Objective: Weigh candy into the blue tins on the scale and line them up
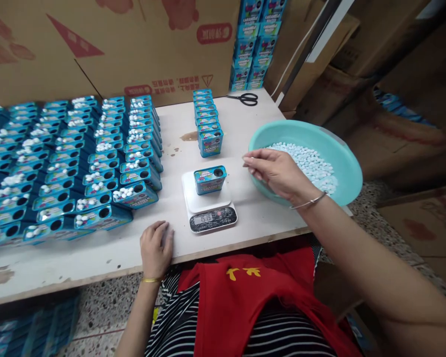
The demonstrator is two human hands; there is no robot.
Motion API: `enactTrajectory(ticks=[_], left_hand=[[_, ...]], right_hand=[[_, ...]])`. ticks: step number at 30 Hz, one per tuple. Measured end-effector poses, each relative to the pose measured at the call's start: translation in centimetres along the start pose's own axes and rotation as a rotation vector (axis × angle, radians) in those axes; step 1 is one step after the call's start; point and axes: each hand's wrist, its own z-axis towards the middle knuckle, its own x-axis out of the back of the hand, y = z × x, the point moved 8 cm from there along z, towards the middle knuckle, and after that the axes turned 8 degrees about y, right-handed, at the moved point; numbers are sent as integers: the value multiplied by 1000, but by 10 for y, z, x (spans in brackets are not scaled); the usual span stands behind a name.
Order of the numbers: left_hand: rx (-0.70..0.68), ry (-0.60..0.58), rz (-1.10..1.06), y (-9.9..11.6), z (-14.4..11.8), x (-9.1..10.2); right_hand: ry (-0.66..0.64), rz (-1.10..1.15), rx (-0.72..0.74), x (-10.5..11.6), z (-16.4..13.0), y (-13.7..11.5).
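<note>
On the white digital scale (208, 203) stands one blue candy tin (209, 180), upright, with a round dark hole in its top. The scale's display seems to read 1519; any decimal point is too small to tell. My right hand (277, 171) is over the left rim of a turquoise basin (349, 166) that holds many small white candies (308, 161). Its thumb and fingers are pinched, with what looks like a small white candy at the tips. My left hand (156, 248) rests near the table's front edge, left of the scale, fingers loosely bent and holding nothing.
Rows of blue tins (107, 215) with white candies on their tops fill the table's left side. A short row of tins (210, 144) stands behind the scale. Black scissors (248, 99) lie at the back. Stacked packs (252, 49) and a large cardboard box (134, 49) stand behind.
</note>
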Motion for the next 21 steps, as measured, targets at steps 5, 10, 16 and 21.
enactTrajectory(ticks=[5,10,16,21], left_hand=[[1,-6,10,1,1,0],[8,-10,6,2,3,0],[22,-12,0,1,3,0],[22,-13,-7,0,2,0]], right_hand=[[39,63,-160,32,-10,29],[29,25,-111,24,-9,28],[-37,-55,28,-3,-4,4],[-63,-75,49,-18,-3,-4]])
